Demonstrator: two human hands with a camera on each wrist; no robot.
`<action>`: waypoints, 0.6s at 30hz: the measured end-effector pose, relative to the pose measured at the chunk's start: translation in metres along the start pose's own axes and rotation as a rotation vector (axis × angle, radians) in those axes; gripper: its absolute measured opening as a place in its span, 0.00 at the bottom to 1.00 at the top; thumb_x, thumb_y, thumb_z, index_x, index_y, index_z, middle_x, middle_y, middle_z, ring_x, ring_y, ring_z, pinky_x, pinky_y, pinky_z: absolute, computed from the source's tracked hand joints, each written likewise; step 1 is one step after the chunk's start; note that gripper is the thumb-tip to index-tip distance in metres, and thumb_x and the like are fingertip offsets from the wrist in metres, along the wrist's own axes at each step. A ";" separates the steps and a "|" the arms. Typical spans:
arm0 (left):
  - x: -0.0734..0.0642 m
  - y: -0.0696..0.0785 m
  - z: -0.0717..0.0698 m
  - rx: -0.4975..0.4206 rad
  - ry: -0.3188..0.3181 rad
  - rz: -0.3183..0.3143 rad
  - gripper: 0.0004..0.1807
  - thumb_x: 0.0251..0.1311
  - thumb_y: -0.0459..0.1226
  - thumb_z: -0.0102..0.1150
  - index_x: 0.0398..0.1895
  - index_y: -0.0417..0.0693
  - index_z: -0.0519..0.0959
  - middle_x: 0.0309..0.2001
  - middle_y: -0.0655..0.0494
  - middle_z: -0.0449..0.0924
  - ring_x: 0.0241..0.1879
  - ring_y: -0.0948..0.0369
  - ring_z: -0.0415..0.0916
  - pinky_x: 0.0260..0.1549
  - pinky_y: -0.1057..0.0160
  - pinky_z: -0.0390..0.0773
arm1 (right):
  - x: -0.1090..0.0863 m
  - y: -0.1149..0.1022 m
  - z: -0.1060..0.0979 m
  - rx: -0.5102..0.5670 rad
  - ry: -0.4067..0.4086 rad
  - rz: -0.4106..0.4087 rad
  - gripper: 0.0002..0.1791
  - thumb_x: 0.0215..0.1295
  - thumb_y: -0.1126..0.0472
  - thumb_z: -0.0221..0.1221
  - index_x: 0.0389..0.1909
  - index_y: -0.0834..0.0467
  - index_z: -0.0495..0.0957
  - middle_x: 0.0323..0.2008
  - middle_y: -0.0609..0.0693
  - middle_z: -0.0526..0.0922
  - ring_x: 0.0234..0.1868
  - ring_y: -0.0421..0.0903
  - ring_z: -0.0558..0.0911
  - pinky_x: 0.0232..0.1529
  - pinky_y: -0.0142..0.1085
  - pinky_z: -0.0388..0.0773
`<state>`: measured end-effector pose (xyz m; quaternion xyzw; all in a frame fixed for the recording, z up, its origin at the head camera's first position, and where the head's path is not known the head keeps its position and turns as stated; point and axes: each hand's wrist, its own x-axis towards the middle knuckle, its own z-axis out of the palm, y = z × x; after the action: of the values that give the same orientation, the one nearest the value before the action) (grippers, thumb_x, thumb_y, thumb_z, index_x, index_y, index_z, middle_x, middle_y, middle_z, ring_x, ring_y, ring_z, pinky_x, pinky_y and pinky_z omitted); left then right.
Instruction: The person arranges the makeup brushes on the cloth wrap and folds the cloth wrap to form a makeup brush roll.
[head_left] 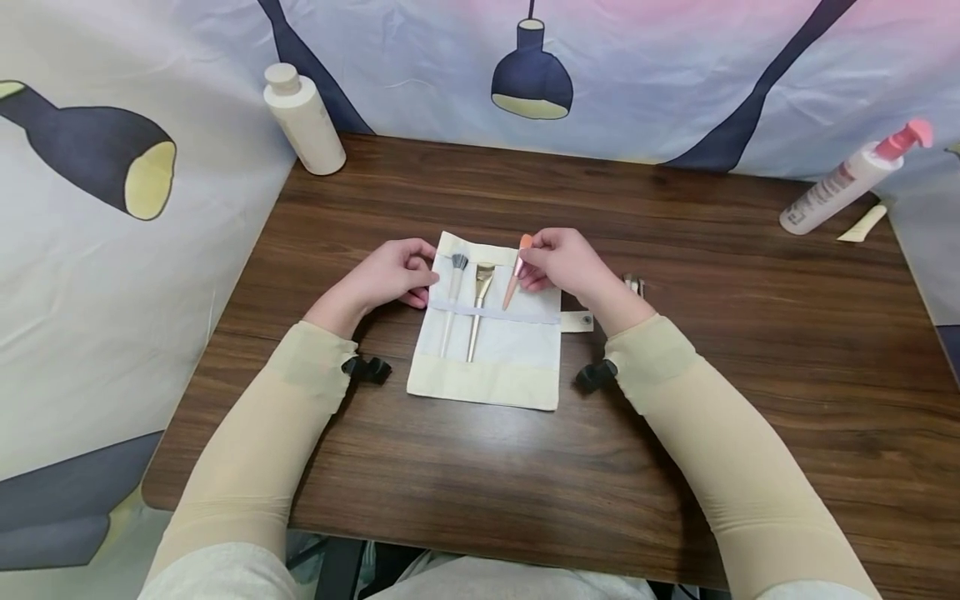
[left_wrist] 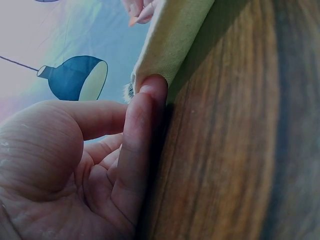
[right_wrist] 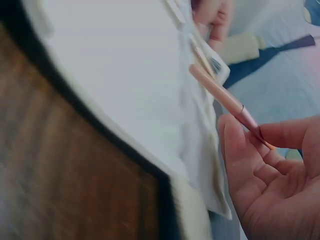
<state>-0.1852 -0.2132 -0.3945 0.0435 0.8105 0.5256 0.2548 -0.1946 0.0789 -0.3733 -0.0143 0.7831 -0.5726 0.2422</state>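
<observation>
A cream cloth brush roll (head_left: 498,379) lies unrolled on the wooden table. Tucked under its pale elastic band are a dark-bristled makeup brush (head_left: 455,287) and a flat gold brush (head_left: 480,292). My left hand (head_left: 393,273) pinches the roll's left edge near the top; the left wrist view shows thumb and finger on the cloth (left_wrist: 172,40). Between the thumb and fingers of my right hand (head_left: 558,262) is a pink makeup brush (right_wrist: 217,91), held slanted over the roll's upper right, its handle end pointing down toward the band. Those fingers partly hide its orange head.
A snap strap (head_left: 577,322) sticks out from the roll's right side. Small metallic-looking items (head_left: 634,284) lie beyond my right wrist. A white bottle (head_left: 306,121) stands back left; a pink-topped pump bottle (head_left: 847,183) and a small cream tube (head_left: 864,223) are back right, near the printed curtain (head_left: 435,67).
</observation>
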 end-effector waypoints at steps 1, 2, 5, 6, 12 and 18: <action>0.000 0.000 0.000 0.001 0.001 0.000 0.19 0.71 0.31 0.58 0.62 0.38 0.70 0.29 0.49 0.79 0.26 0.57 0.82 0.29 0.61 0.88 | 0.001 0.000 0.002 0.000 -0.001 -0.001 0.10 0.78 0.61 0.57 0.45 0.67 0.76 0.35 0.60 0.86 0.31 0.47 0.87 0.37 0.38 0.89; 0.000 0.000 -0.001 0.001 0.003 0.000 0.18 0.71 0.31 0.58 0.62 0.38 0.71 0.29 0.49 0.79 0.26 0.57 0.82 0.29 0.61 0.88 | 0.002 0.001 0.004 -0.005 -0.004 0.000 0.10 0.78 0.61 0.57 0.46 0.67 0.76 0.35 0.60 0.86 0.31 0.47 0.87 0.37 0.38 0.89; 0.000 0.000 -0.001 0.001 0.007 -0.002 0.18 0.71 0.31 0.58 0.62 0.39 0.71 0.29 0.49 0.79 0.26 0.57 0.82 0.29 0.60 0.88 | 0.003 0.002 0.008 -0.027 -0.017 0.014 0.10 0.77 0.61 0.58 0.46 0.66 0.78 0.35 0.60 0.87 0.31 0.47 0.87 0.37 0.38 0.89; 0.000 0.001 0.000 0.002 0.007 -0.002 0.18 0.72 0.31 0.58 0.62 0.39 0.71 0.29 0.49 0.79 0.26 0.57 0.82 0.29 0.60 0.88 | 0.004 0.002 0.008 -0.032 -0.025 0.020 0.10 0.77 0.61 0.58 0.45 0.66 0.78 0.34 0.60 0.87 0.31 0.47 0.87 0.37 0.38 0.89; 0.000 0.001 0.000 0.004 0.003 -0.011 0.19 0.72 0.31 0.59 0.62 0.40 0.71 0.30 0.48 0.79 0.26 0.57 0.82 0.30 0.60 0.89 | 0.003 0.003 0.013 -0.093 -0.077 0.028 0.12 0.78 0.61 0.55 0.41 0.67 0.81 0.28 0.57 0.85 0.25 0.46 0.85 0.32 0.36 0.88; 0.002 -0.001 0.000 0.002 0.003 -0.006 0.18 0.71 0.31 0.58 0.62 0.39 0.71 0.29 0.49 0.79 0.25 0.57 0.82 0.29 0.60 0.88 | 0.001 0.002 0.015 -0.177 -0.104 0.037 0.12 0.75 0.59 0.60 0.35 0.65 0.81 0.23 0.53 0.81 0.20 0.44 0.82 0.26 0.34 0.85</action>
<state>-0.1869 -0.2130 -0.3958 0.0407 0.8114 0.5242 0.2553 -0.1885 0.0657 -0.3792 -0.0510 0.8173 -0.4949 0.2907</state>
